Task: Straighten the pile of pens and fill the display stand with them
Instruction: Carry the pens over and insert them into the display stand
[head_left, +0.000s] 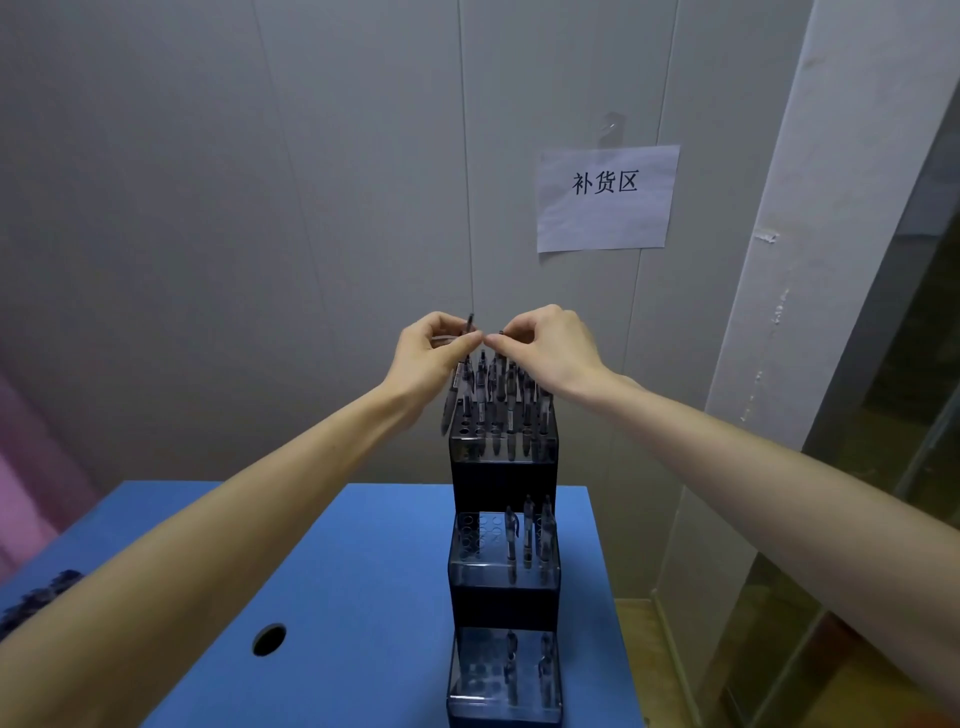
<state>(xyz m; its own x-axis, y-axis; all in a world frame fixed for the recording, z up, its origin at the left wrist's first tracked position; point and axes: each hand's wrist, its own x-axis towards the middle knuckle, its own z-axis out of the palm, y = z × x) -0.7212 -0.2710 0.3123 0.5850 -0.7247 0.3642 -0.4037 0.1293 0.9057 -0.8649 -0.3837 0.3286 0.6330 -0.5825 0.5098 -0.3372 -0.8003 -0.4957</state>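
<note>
1. Pale grey wall panels with thin vertical seams fill the background, and a creased sheet of white paper printed with three black characters hangs on one of them.
2. Below the panels, a smooth, matte blue table has a round dark hole near its left front.
3. On the table's right side stands a stepped display stand of smoky, glossy clear plastic with black fronts; it rises in three tiers, each topped by rows of round holes.
4. Its top tier is crowded with slim dark pens standing upright, their tips sunk into the holes.
5. On the middle tier, a few pens stand along the right side, with open holes to the left.
6. At the bottom tier, a few pens sit toward the right; the count is hard to tell through the tinted plastic.
7. The left hand has its fingers curled, pinching a dark pen that hangs tilted just beside the top tier's left edge.
8. The right hand is curled too, thumb and forefinger pinching the small dark end of a pen above the top tier.
9. Both hands' fingertips nearly meet over the stand.
10. A dark, bumpy heap, likely loose pens, lies at the table's far left edge, partly hidden behind the left forearm.
</note>
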